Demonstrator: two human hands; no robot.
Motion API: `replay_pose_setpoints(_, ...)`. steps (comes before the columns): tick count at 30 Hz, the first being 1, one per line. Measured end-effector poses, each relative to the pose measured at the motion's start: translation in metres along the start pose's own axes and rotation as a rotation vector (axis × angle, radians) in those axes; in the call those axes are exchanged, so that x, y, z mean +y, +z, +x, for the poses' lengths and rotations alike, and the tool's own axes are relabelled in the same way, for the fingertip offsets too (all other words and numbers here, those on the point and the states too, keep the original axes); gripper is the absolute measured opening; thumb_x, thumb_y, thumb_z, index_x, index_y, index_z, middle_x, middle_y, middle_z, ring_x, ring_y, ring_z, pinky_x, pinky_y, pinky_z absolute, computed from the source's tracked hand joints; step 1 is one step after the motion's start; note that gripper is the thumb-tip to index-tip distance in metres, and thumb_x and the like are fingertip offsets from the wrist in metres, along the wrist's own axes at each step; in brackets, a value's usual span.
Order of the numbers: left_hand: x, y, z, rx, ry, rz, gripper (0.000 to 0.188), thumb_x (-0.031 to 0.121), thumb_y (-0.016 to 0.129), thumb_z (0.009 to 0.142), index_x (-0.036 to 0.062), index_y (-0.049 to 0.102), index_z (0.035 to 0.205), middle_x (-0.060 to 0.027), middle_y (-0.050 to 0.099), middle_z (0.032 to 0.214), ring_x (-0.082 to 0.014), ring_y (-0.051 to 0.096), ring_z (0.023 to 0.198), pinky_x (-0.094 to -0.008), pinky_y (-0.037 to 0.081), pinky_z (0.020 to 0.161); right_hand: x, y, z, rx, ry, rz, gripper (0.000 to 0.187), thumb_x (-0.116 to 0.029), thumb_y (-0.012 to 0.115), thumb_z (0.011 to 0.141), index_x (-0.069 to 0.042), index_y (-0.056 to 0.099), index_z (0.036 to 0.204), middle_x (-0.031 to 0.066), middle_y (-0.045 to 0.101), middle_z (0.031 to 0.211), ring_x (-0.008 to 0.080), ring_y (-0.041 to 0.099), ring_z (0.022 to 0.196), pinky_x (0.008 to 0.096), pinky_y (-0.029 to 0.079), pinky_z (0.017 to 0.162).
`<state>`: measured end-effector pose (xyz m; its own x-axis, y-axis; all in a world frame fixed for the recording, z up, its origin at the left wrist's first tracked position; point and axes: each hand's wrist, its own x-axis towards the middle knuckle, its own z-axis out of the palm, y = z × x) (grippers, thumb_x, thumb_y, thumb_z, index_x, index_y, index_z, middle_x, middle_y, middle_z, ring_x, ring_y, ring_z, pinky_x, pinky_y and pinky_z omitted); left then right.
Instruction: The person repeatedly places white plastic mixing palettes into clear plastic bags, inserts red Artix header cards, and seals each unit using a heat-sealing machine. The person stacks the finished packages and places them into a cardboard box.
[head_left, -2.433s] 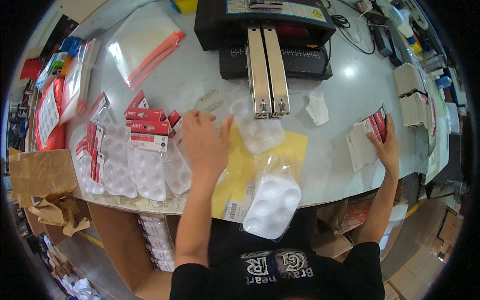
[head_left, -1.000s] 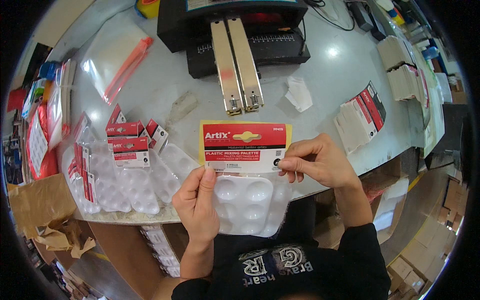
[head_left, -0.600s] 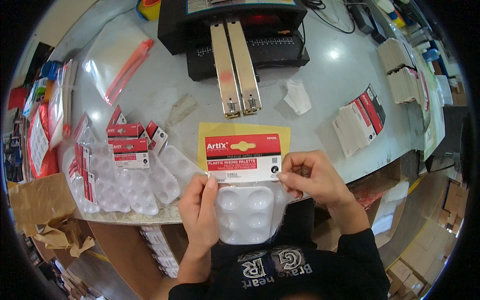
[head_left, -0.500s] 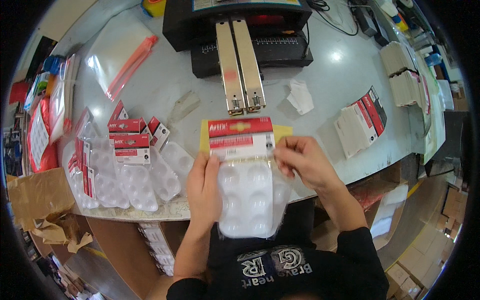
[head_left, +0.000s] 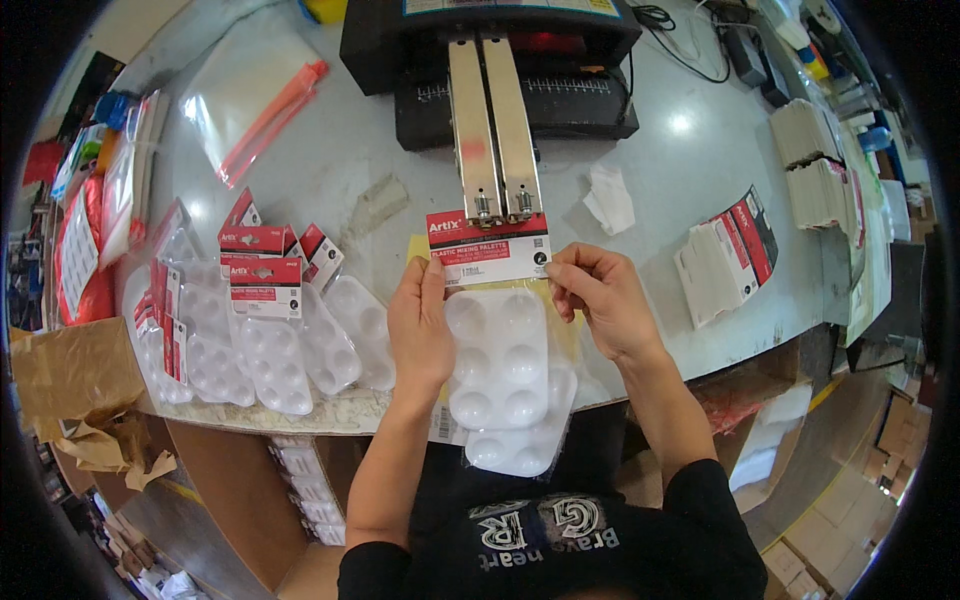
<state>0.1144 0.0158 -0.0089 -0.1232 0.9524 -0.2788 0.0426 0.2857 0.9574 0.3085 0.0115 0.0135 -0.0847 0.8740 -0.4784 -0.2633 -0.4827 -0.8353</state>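
A white plastic paint palette (head_left: 498, 360) with round wells hangs in a clear bag below a red-and-white header card (head_left: 490, 262). My left hand (head_left: 418, 325) grips the card's lower left side, thumb on top. At the right edge, my right hand (head_left: 600, 300) pinches the same card between thumb and fingers. The card's top edge lies at the tips of two metal arms (head_left: 497, 130) that reach out from a black stapling-type machine (head_left: 370, 50). Under this pack a second palette (head_left: 525, 445) partly shows, and something yellow (head_left: 415, 250) peeks out behind the card.
Several carded palette packs (head_left: 265, 350) lie heaped at the left. A stack of header cards (head_left: 715, 265) sits at the right, near a white paper scrap (head_left: 610, 200). Clear bags with a red strip (head_left: 245, 110) lie far left. Below the table's edge are cardboard boxes (head_left: 230, 500).
Both hands have moved the palette pack forward, away from my body. Its card, earlier short of the metal arms, now meets their tips. The view has shifted slightly.
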Motion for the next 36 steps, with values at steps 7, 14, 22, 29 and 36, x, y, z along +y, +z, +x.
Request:
replay_pose_setpoints(7,0.01,0.004,0.008,0.069,0.132,0.309,0.037,0.026,0.04,0.1,-0.0033,0.051,0.08,-0.0106,0.053,0.068,-0.0162,0.045,0.06,-0.0294,0.043,0.062,-0.005,0.007,0.008,0.094,0.002,-0.001,0.011,-0.011,0.063,0.086,-0.001,0.061,0.082,0.0014,0.056,0.067,0.0076,0.05,0.056,0.0209,0.04,0.052)
replay_pose_setpoints(14,-0.017,0.005,0.041,0.043,0.176,0.187,0.04,0.028,0.04,0.1,-0.0033,0.049,0.078,-0.0111,0.051,0.064,-0.0191,0.044,0.059,-0.0317,0.041,0.059,0.011,0.002,0.035,0.134,-0.124,0.025,0.012,-0.011,0.062,0.087,0.0,0.062,0.082,0.0026,0.057,0.067,0.0076,0.05,0.057,0.0215,0.04,0.053)
replay_pose_setpoints(22,0.032,-0.053,0.037,0.203,0.299,0.773,0.025,0.02,0.043,0.095,0.0015,0.061,0.095,-0.0164,0.061,0.085,-0.0307,0.058,0.082,-0.0401,0.044,0.073,-0.045,-0.043,-0.008,0.436,-0.487,-0.836,0.034,-0.024,0.069,0.083,-0.003,0.062,0.109,0.01,0.064,0.098,0.0177,0.062,0.088,0.0303,0.048,0.076)
replay_pose_setpoints(29,0.045,-0.057,0.005,0.185,0.52,1.102,0.027,0.028,0.06,0.087,0.0027,0.059,0.094,-0.015,0.055,0.096,-0.0335,0.056,0.088,-0.0431,0.044,0.076,-0.05,-0.18,-0.043,0.646,-0.433,-1.593,0.1,-0.035,0.083,0.062,0.005,0.033,0.138,0.0208,0.041,0.14,0.0286,0.045,0.126,0.0343,0.038,0.102)
replay_pose_setpoints(36,0.011,-0.012,-0.055,-0.227,0.27,0.68,0.025,0.022,0.07,0.08,0.0017,0.056,0.082,-0.0132,0.051,0.089,-0.0311,0.054,0.082,-0.0388,0.044,0.071,-0.065,-0.187,-0.034,0.634,-0.297,-1.195,0.097,-0.033,0.084,0.063,0.001,0.035,0.139,0.017,0.05,0.131,0.0233,0.055,0.114,0.0319,0.044,0.094)
